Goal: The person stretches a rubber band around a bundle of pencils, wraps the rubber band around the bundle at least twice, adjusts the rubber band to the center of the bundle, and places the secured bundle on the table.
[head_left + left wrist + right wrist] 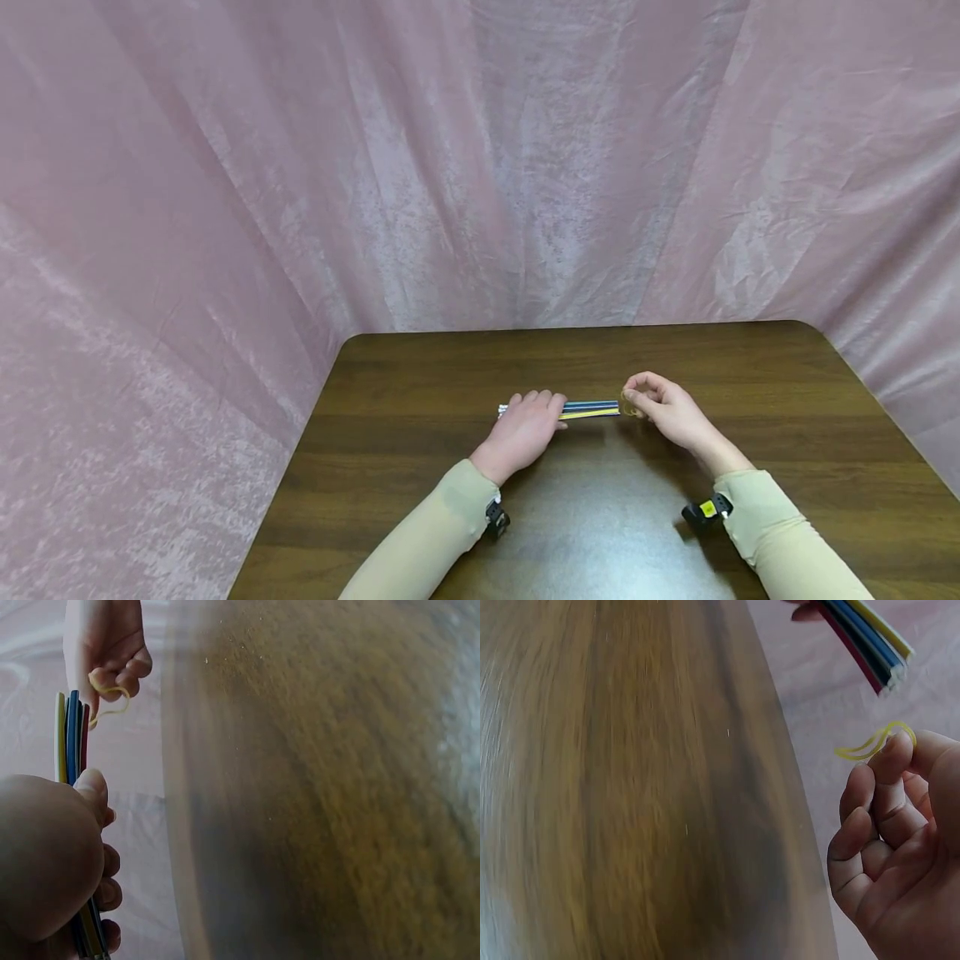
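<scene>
Clock read over the head view, 12 at the table's far edge; table [465, 367] dark, wood-grained; pink curtain [420, 167] behind at 12.

Sticks [591, 408] lie in 1 bundle crosswise, short of the far edge, long ends toward 3, stubs showing toward 9; yellow, blue and red among them; cannot tell whether they touch the table.

Left hand [523, 429], arm in from 7; grip closed round the bundle, thumb on 1 side, fingers on the other; right hand [675, 417], arm in from 4 to 5; grip narrow, fingertips pinching a thin yellow band [851, 757], its loop hanging slack; band just beside the sticks' 3 o'clock ends, apart from them.

Risks, as judged: if the left grip loosens, the sticks could fan or slide, their 3 o'clock ends being bare and a little uneven; the band, held by a small pinch, could slip or spring off if pulled hard; its slack loop, half folded, could snag on 1 stick end and miss the others.
</scene>
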A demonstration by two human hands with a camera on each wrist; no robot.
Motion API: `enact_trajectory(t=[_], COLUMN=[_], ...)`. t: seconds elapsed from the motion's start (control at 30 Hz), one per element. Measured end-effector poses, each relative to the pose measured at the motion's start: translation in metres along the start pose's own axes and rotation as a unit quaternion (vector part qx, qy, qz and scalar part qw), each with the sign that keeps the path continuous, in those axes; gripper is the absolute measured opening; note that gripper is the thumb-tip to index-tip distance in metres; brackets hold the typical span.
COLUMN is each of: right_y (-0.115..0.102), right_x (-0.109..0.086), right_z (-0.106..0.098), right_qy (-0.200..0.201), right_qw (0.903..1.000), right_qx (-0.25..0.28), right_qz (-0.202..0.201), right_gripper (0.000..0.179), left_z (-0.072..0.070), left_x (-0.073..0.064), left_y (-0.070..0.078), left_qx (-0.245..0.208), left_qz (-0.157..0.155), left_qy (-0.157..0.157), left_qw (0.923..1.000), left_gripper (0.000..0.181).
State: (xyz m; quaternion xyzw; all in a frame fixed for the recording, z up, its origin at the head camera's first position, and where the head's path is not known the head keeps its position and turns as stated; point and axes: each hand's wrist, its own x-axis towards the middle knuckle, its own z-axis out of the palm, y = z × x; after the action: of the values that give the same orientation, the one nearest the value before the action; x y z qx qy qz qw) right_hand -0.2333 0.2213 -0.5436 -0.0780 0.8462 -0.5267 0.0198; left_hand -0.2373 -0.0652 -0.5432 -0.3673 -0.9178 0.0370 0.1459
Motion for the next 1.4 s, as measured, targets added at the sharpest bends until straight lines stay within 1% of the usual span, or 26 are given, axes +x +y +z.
enact_trajectory(t=[0.17,0.3,0.53,0.6,0.73,0.97,1.1,1.23,1.4], right_y=[-0.008,-0.012,-0.013,-0.013,-0.015,-0.016,-0.017,-0.018,-0.018], right_x=[0.002,0.002,0.002,0.002,0.002,0.001,0.001,-0.001,-0.002], right_z=[0.01,0.015,0.02,0.021,0.022,0.022,0.023,0.025,0.03], right_qy=[-0.009,-0.011,-0.015,-0.018,-0.019,-0.02,-0.008,0.018,0.038], right_qw=[0.9999,0.9998,0.9969,0.9962,0.9957,0.9964,0.9967,0.9962,0.9947], right_qx=[0.006,0.015,0.077,0.085,0.091,0.081,0.075,0.072,0.074], right_qz=[-0.009,-0.006,0.008,0.009,0.004,-0.014,-0.03,-0.047,-0.061], right_gripper=[0.019,0.02,0.023,0.024,0.025,0.023,0.02,0.019,0.018], left_z=[0.002,0.0,0.0,0.0,0.001,0.004,0.003,0.002,0.001], left_x=[0.001,0.001,0.0,0.0,0.0,0.0,0.0,0.0,0.0], left_y=[0.002,0.002,0.002,0.002,0.001,-0.003,-0.003,-0.001,0.001], left_qx=[0.001,0.008,0.02,0.02,0.023,0.022,0.026,0.041,0.052], left_qz=[-0.001,-0.006,-0.011,-0.014,-0.02,-0.028,-0.033,-0.04,-0.056], left_qy=[-0.009,-0.013,-0.008,-0.007,-0.006,-0.003,0.01,0.025,0.03], left_qw=[1.0,0.9999,0.9997,0.9997,0.9995,0.9994,0.9991,0.998,0.9966], left_gripper=[0.03,0.03,0.029,0.029,0.03,0.03,0.028,0.027,0.026])
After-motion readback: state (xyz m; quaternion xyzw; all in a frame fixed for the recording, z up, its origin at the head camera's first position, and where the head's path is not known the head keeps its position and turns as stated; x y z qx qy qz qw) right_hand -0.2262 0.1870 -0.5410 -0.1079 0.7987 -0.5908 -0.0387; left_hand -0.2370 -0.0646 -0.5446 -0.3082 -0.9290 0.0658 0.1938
